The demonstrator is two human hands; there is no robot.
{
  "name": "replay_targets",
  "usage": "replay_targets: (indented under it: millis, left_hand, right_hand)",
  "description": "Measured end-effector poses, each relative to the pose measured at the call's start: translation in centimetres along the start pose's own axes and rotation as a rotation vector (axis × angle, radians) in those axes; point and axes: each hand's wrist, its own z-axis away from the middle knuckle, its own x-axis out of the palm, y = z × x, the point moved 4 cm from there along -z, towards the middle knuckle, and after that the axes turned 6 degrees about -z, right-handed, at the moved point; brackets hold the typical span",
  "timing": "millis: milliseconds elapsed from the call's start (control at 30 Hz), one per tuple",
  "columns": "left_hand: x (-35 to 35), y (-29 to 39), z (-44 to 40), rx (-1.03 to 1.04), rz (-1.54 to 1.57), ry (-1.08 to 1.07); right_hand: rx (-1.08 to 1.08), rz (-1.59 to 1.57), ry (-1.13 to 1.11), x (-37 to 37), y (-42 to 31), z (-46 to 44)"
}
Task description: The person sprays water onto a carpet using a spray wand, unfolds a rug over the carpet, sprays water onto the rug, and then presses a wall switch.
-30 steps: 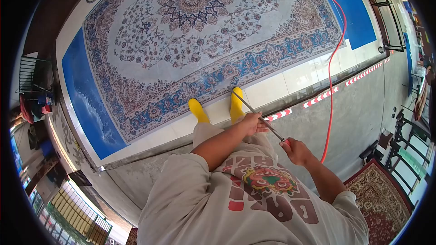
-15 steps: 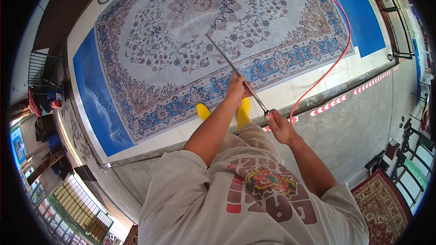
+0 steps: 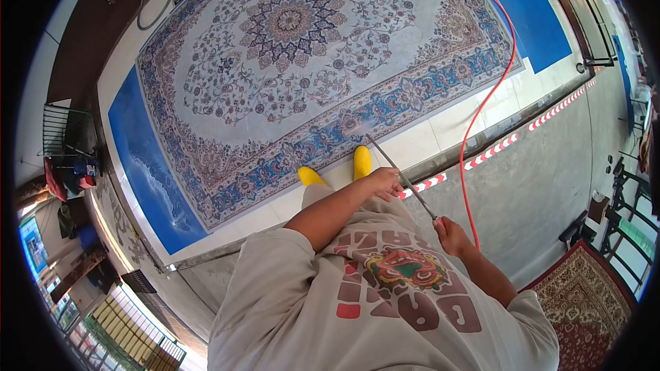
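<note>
My right hand (image 3: 452, 235) is closed around the rear end of a long metal pressure washer wand (image 3: 418, 196), close to my body. Further forward, the curled fingers of my left hand (image 3: 382, 182) are at the middle of the shaft and appear to grip it. The wand's tip is over the near border of a large patterned carpet (image 3: 227, 120). A faint mist shows by the tip. The carpet lies flat, with a round medallion at its centre and a blue floral border.
A red hose (image 3: 470, 130) curves over the carpet's right side toward my right hand. Yellow boots (image 3: 362, 163) stand at the carpet's near edge. Blue flooring (image 3: 148, 158) shows beyond the carpet. Red-and-white tape (image 3: 491, 152) marks a ledge. A grey hose (image 3: 142, 0) lies upper left; a red rug (image 3: 584, 302) lower right.
Both hands have drawn the wand back toward my body and to the right. Its tip has moved from near the medallion to the near border. The broad spray has faded to a faint mist.
</note>
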Motion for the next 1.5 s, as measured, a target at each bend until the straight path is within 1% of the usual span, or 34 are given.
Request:
replay_targets:
  millis: [67, 133, 200, 233, 300, 333, 400, 433, 500, 533, 600, 633, 700, 767, 833, 900, 933, 1000, 1067, 1133, 1200, 1233, 1267, 1300, 1333, 1400, 1433, 1467, 1500]
  left_hand:
    - [-1.3, -0.8, -0.5, 0.034, 0.011, 0.013]
    - [-2.7, -1.4, -0.1, 0.065, 0.025, 0.017]
    - [-5.7, -1.4, 1.3, 0.096, 0.106, 0.162]
    - [-6.9, -1.1, 2.3, 0.099, 0.102, 0.162]
    - [-10.4, -0.9, 4.8, 0.148, 0.208, 0.358]
    - [-12.0, -1.5, 5.4, 0.148, 0.213, 0.361]
    - [-16.0, -2.8, 6.1, 0.161, 0.341, 0.496]
    - [-17.8, -3.3, 6.4, 0.165, 0.349, 0.497]
    - [-21.2, -4.6, 7.2, 0.155, 0.374, 0.602]
    - [-22.6, -5.3, 7.3, 0.157, 0.378, 0.599]
    - [-25.8, -6.6, 7.9, 0.111, 0.330, 0.749]
    - [-27.4, -7.3, 7.6, 0.113, 0.339, 0.749]
    - [-29.8, -8.9, 8.1, -0.013, 0.350, 0.786]
    - [-31.4, -8.6, 8.8, -0.020, 0.322, 0.783]
    - [-33.4, -7.8, 9.0, -0.028, 0.282, 0.778]
    - [-35.2, -6.8, 8.4, 0.008, 0.313, 0.703]
    - [-35.8, -5.5, 8.1, -0.012, 0.404, 0.668]
    - [-35.7, -0.5, 7.9, 0.109, 0.438, 0.652]
    - [-34.9, 5.5, 7.6, 0.263, 0.482, 0.576]
    - [-33.9, 11.1, 7.1, 0.369, 0.507, 0.464]
    - [-31.8, 16.9, 9.6, 0.525, 0.575, 0.399]
    - [-30.9, 18.5, 9.6, 0.532, 0.576, 0.398]
    - [-30.0, 20.0, 9.5, 0.587, 0.631, 0.365]
    - [-29.4, 21.1, 9.0, 0.640, 0.684, 0.329]
    - [-28.6, 21.5, 8.1, 0.647, 0.679, 0.322]
    - [-26.2, 21.6, 6.6, 0.755, 0.625, 0.251]
    - [-24.3, 21.6, 6.5, 0.754, 0.619, 0.244]
    - [-22.1, 20.8, 6.2, 0.668, 0.666, 0.254]
    - [-19.8, 20.0, 5.8, 0.577, 0.708, 0.264]
  right_hand:
    - [0.037, 0.014, 0.041, -0.1, 0.8, -0.5]
    - [0.041, 0.020, 0.051, -0.2, -0.2, -1.2]
    - [0.045, 0.028, 0.065, -0.5, -1.0, -2.4]
    - [-0.001, 0.024, 0.078, -0.4, -1.5, -3.4]
    - [-0.051, 0.025, 0.088, -0.7, -3.1, -5.0]
    - [-0.082, 0.019, 0.099, -0.8, -4.6, -5.8]
    - [-0.144, 0.037, 0.132, -0.8, -6.5, -7.7]
    - [-0.147, 0.045, 0.130, -0.8, -7.3, -8.9]
    - [-0.243, -0.003, 0.178, -0.9, -9.8, -10.9]
    - [-0.230, -0.022, 0.178, -0.9, -11.2, -11.9]
    - [-0.247, -0.020, 0.189, -0.7, -13.3, -14.6]
    - [-0.260, -0.022, 0.192, -0.7, -14.7, -15.8]
    - [-0.267, -0.002, 0.191, -0.7, -17.8, -17.8]
    - [-0.236, -0.005, 0.141, -1.0, -21.2, -20.1]
    - [-0.245, 0.010, 0.136, -1.4, -24.9, -21.8]
    - [-0.262, 0.045, 0.141, -1.9, -28.4, -23.6]
    - [-0.290, 0.031, 0.155, -2.0, -30.0, -24.4]
    - [-0.315, 0.047, 0.158, -2.3, -32.5, -26.5]
    - [-0.350, 0.064, 0.168, -2.6, -34.9, -28.5]
    - [-0.365, 0.056, 0.166, -3.0, -37.2, -29.6]
    - [-0.391, 0.014, 0.164, -3.4, -38.9, -30.4]
    - [-0.395, 0.019, 0.168, -3.6, -39.1, -30.5]
    - [-0.423, 0.012, 0.178, -3.7, -39.0, -30.4]
    - [-0.449, 0.005, 0.189, -3.9, -38.8, -30.1]
    - [-0.467, 0.020, 0.196, -4.1, -38.1, -29.4]
    - [-0.449, 0.003, 0.183, -4.7, -35.8, -27.5]
    - [-0.430, -0.018, 0.161, -5.1, -34.3, -26.4]
    - [-0.367, 0.014, 0.151, -5.3, -32.1, -25.3]
    - [-0.366, 0.027, 0.145, -5.7, -30.1, -24.0]
